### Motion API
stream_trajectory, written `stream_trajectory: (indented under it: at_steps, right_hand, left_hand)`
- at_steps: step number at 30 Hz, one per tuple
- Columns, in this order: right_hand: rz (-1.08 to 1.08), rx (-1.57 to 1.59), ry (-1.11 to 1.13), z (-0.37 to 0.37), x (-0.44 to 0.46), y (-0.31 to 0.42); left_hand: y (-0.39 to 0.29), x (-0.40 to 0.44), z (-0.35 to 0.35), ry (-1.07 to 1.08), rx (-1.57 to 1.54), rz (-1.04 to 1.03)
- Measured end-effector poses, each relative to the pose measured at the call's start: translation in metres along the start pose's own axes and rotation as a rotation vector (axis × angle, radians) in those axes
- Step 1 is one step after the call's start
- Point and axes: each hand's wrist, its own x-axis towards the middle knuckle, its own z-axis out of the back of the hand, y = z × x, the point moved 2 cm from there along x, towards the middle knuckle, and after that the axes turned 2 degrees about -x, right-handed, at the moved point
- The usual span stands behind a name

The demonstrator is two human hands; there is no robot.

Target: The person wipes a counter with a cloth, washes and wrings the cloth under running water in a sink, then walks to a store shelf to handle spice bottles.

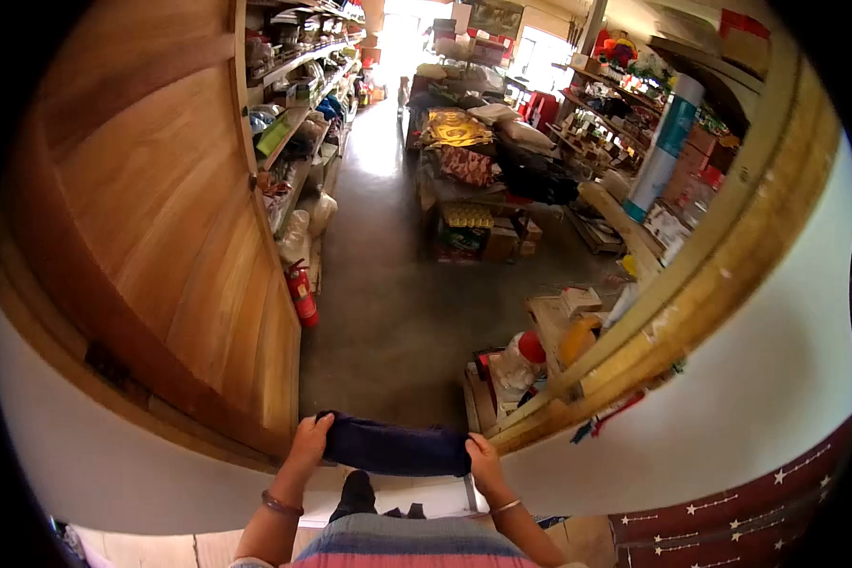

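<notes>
A dark navy cloth (pixel 398 447), folded into a long band, stretches between my two hands in front of my waist. My left hand (pixel 310 441) is closed round its left end. At the other end, my right hand (pixel 484 464) grips the right edge with the fingers wrapped over it. Below the cloth, one dark shoe (pixel 356 492) shows on the pale doorway sill. What kind of cloth piece it is, I cannot tell.
A wooden door (pixel 161 189) stands open on the left, and its frame (pixel 729 256) rises on the right. Beyond are a red fire extinguisher (pixel 302 295), loaded shelves (pixel 298 123), a table piled with textiles (pixel 459 128), and a red-lidded jar (pixel 519 364) near the right jamb.
</notes>
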Motion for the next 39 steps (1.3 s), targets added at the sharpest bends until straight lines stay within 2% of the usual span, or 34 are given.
stream_trajectory:
  at_steps: [2, 6, 9, 11, 14, 15, 17, 18, 19, 20, 21, 23, 24, 25, 27, 29, 30, 31, 33, 35, 37, 39]
  right_hand:
    - [0.034, -0.118, -0.013, -0.016, 0.031, 0.030]
    - [0.120, -0.237, -0.025, -0.047, 0.097, 0.066]
    - [0.257, -0.280, -0.036, -0.067, 0.160, 0.100]
    - [0.190, -0.260, -0.001, -0.076, 0.203, 0.125]
    - [-0.021, 0.332, 0.142, -0.099, 0.245, 0.161]
    - [-0.068, 0.498, 0.255, -0.102, 0.257, 0.175]
    - [0.099, 0.679, 0.410, -0.117, 0.279, 0.197]
    - [0.130, 0.412, 0.480, -0.122, 0.304, 0.193]
    - [0.155, 0.143, 0.548, -0.125, 0.333, 0.181]
    - [0.178, -0.128, 0.614, -0.129, 0.356, 0.177]
    - [0.100, -0.041, 0.618, -0.124, 0.381, 0.179]
    - [-0.041, 0.132, 0.620, -0.112, 0.439, 0.188]
    - [-0.006, 0.467, 0.541, -0.101, 0.470, 0.187]
    - [0.060, 0.704, 0.511, -0.099, 0.498, 0.193]
    - [0.027, 0.702, 0.420, -0.111, 0.542, 0.229]
    - [0.062, 0.124, 0.542, -0.124, 0.634, 0.183]
    - [0.128, -0.517, 0.437, -0.124, 0.656, 0.185]
    - [0.126, -0.384, 0.410, -0.126, 0.673, 0.195]
    - [0.212, -0.013, 0.409, -0.113, 0.706, 0.221]
    - [0.162, 0.181, 0.288, -0.107, 0.721, 0.264]
    - [0.068, 0.356, 0.278, -0.110, 0.741, 0.286]
    - [0.176, 0.242, 0.465, -0.118, 0.773, 0.284]
  left_hand:
    - [-0.002, 0.049, 0.012, 0.034, 0.349, -0.308]
    - [-0.049, 0.123, 0.016, 0.087, 0.066, -0.260]
    - [-0.073, 0.178, 0.027, 0.007, -0.179, -0.220]
    - [-0.101, 0.199, 0.029, 0.069, -0.323, -0.176]
    - [-0.126, 0.233, 0.024, 0.042, -0.468, -0.132]
    - [-0.132, 0.249, 0.020, 0.014, -0.510, -0.130]
    - [-0.150, 0.272, 0.010, -0.029, -0.023, -0.299]
    - [-0.158, 0.284, 0.004, -0.051, 0.224, -0.378]
    - [-0.135, 0.325, 0.009, 0.105, 0.493, -0.346]
    - [-0.133, 0.348, 0.002, 0.191, 0.501, -0.295]
    - [-0.136, 0.370, -0.005, 0.275, 0.508, -0.248]
    - [-0.151, 0.411, -0.012, 0.191, -0.038, -0.140]
    - [-0.164, 0.432, -0.028, 0.152, -0.322, -0.095]
    - [-0.203, 0.438, -0.047, 0.194, -0.484, -0.081]
    - [-0.235, 0.476, -0.074, 0.187, -0.510, -0.150]
    - [-0.227, 0.534, -0.101, 0.269, 0.065, -0.228]
    - [-0.202, 0.582, -0.093, 0.308, 0.565, -0.239]
    - [-0.223, 0.576, -0.113, 0.255, 0.439, -0.193]
    - [-0.210, 0.622, -0.114, 0.198, 0.218, -0.297]
    - [-0.243, 0.640, -0.127, 0.147, -0.325, -0.107]
    - [-0.283, 0.656, -0.158, 0.132, -0.524, 0.011]
    - [-0.298, 0.699, -0.169, 0.116, -0.500, -0.021]
